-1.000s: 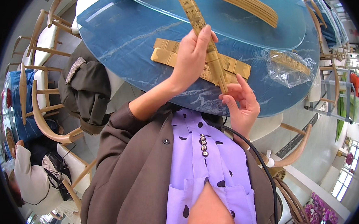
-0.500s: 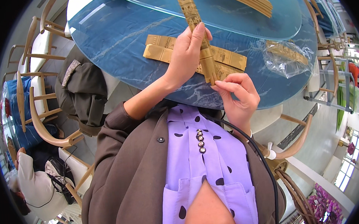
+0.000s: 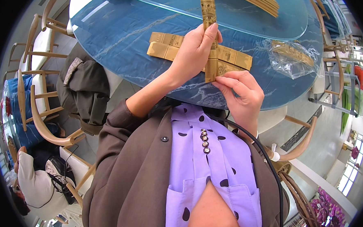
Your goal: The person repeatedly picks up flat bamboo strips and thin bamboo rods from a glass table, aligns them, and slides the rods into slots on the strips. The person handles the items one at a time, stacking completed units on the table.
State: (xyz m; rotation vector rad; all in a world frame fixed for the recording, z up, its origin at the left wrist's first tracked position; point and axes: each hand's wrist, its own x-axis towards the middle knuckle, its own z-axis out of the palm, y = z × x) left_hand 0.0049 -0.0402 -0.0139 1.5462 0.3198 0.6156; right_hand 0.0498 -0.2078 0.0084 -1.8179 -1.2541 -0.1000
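My left hand (image 3: 197,51) is closed around a long, narrow, tan printed strip (image 3: 209,9), held upright in view over the table's near edge. It looks like folded paper or card with dark print; the material I cannot tell for sure. My right hand (image 3: 241,92) pinches the strip's lower right corner between thumb and fingertips. Behind the held strip, several similar segmented tan strips (image 3: 164,51) lie across one another on the blue marbled table (image 3: 124,42). My left hand and the held strip hide their middle.
A raised glass turntable (image 3: 234,18) carries a curved stack of tan strips (image 3: 255,0). Right of my hands lies a clear plastic bag (image 3: 288,69) with tan strips inside. A dark jacket (image 3: 83,87) hangs over a chair at left; a seated person's white sleeve (image 3: 33,185) shows lower left.
The held strip has swung from tilted to nearly upright, its far end moving right. Its lower end now looks flat and aligned. My left hand has shifted slightly right; my right hand keeps its pinch.
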